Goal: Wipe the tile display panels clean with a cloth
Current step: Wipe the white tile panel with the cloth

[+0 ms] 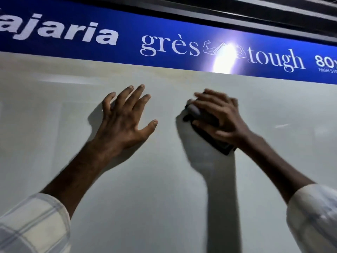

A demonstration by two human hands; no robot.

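Left hand (pixel 125 117) flat, fingers spread on pale tile panel (pixel 145 189); right hand (pixel 222 117) presses dark cloth (pixel 202 115) against panel, under blue banner (pixel 164 33).

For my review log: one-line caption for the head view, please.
Right hand presses a dark cloth on the pale tile panel; left hand rests spread beside it.

Panel (pixel 164 179) pale grey; cloth (pixel 209 132) black; banner (pixel 127 28) blue w/ white text.

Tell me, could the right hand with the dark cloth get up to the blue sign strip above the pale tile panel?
Probably yes. The right hand, holding the dark cloth, already presses high on the pale tile panel, just below the blue sign strip, and nothing lies between them.
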